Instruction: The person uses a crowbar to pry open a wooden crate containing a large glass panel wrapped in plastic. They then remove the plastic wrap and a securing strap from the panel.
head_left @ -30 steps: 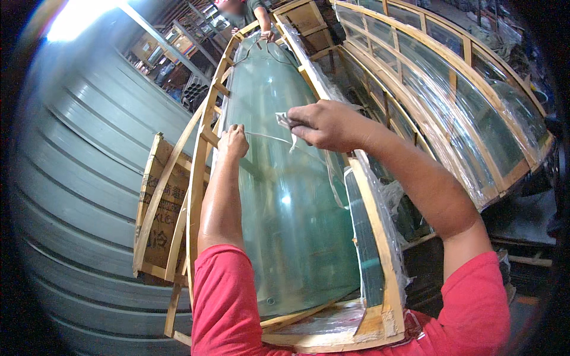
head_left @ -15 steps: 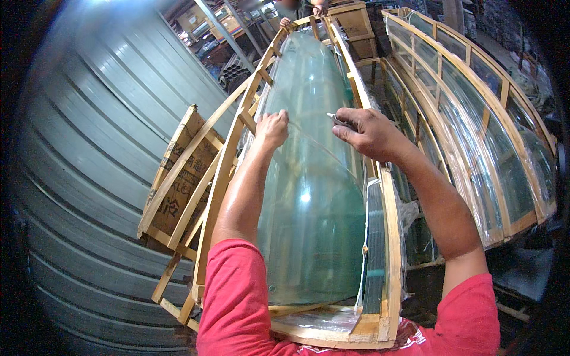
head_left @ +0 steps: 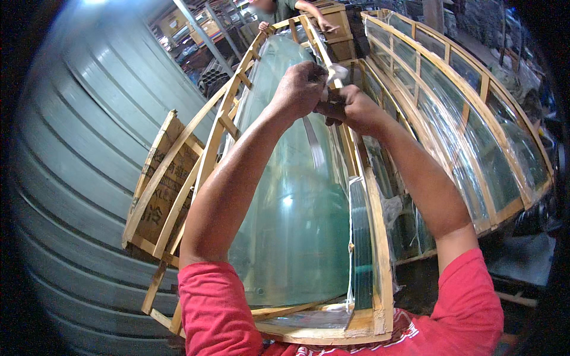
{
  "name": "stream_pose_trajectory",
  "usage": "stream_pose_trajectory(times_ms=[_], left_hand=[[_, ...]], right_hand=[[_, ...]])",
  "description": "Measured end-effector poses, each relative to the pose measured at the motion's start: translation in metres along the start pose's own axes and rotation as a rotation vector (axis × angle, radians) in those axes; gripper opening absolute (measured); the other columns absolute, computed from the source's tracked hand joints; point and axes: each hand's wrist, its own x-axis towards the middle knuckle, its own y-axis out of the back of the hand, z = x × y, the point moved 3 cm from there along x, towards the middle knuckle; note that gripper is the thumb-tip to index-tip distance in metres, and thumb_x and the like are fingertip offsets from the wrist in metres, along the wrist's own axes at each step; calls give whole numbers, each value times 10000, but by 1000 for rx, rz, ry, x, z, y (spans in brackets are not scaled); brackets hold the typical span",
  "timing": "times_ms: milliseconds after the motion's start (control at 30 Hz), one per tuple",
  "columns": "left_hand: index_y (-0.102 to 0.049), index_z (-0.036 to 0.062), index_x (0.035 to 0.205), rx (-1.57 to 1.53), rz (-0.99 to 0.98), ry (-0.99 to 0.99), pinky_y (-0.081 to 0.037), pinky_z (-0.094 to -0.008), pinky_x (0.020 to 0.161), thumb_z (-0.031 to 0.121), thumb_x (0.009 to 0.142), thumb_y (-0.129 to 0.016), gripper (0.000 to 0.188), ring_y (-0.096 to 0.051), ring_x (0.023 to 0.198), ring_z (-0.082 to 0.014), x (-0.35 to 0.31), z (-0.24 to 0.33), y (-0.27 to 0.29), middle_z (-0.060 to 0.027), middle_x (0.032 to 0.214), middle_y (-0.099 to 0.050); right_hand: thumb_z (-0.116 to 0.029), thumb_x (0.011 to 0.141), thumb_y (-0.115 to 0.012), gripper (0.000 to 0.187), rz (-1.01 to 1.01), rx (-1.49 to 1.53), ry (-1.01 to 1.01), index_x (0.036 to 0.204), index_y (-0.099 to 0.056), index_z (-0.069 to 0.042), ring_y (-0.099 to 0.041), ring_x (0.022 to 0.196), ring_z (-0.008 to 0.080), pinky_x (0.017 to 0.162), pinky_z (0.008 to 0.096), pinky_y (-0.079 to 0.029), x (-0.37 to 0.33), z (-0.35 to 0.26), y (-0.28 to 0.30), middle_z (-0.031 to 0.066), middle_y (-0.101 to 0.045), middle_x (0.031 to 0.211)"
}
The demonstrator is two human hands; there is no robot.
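Both my hands meet over the far right part of a long, curved, greenish glass sheet point(head_left: 291, 237) lying in a slatted wooden crate point(head_left: 380, 279). My left hand point(head_left: 301, 89) is closed on a thin white strip point(head_left: 313, 142), whose loose end dangles over the glass. Just beside it, my right hand point(head_left: 355, 110) has its fingers curled in; what they grip is hidden in shadow. A crumpled white piece point(head_left: 337, 72) sticks up between the two hands, blurred by motion.
At the crate's far end stands another person point(head_left: 288, 9), one hand on the frame, the other arm reaching right. More crated curved glass point(head_left: 463, 118) leans on the right. A cardboard-faced wooden panel point(head_left: 157, 184) stands left, by a corrugated metal wall point(head_left: 77, 178).
My left hand has moved right and farther away, joining my right hand, which shifted slightly away. The white strip now hangs down. The other person's right-side arm has swung outward off the crate.
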Motion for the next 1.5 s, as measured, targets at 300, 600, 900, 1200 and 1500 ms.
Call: stream_pose_trajectory(times_ms=[300,600,900,1200,1500], left_hand=[[-520,19,1308,112,-137,228,-517,-367,908,265,908,-702,503,-640,1072,-260,-133,6,73,-170,1175,-639],[-561,-4,1276,846,-369,539,-467,-469,979,288,877,-705,515,-564,1149,-390,-362,24,101,-220,1250,-559],[-622,22,1191,723,-301,576,-509,-449,876,252,862,-702,409,-623,999,-397,-368,1,108,-199,1080,-611],[-609,-1,1127,660,-276,491,-499,-459,883,279,870,-693,389,-606,1014,-398,-380,6,109,-225,1043,-607],[-617,-37,1064,596,-314,501,-472,-458,940,288,891,-669,372,-597,1062,-393,-388,-8,108,-233,1047,-611]], right_hand=[[-283,967,-617,268,301,-20,-7,942,-668,-20,-590,665,102,617,273,-511,32,25,60,30,-643,821],[-305,958,-627,265,399,879,-203,934,-655,-43,-549,588,121,546,281,-474,-41,79,73,52,-675,845],[-317,1013,-538,280,292,334,-37,948,-671,-79,-610,804,105,774,252,-471,-28,41,30,9,-659,853],[-293,993,-605,224,423,-121,131,1014,-676,-82,-670,847,128,777,279,-512,-10,83,36,21,-699,879],[-252,990,-608,227,403,-100,177,1021,-679,-38,-672,834,152,785,293,-531,-13,80,43,76,-711,917]])
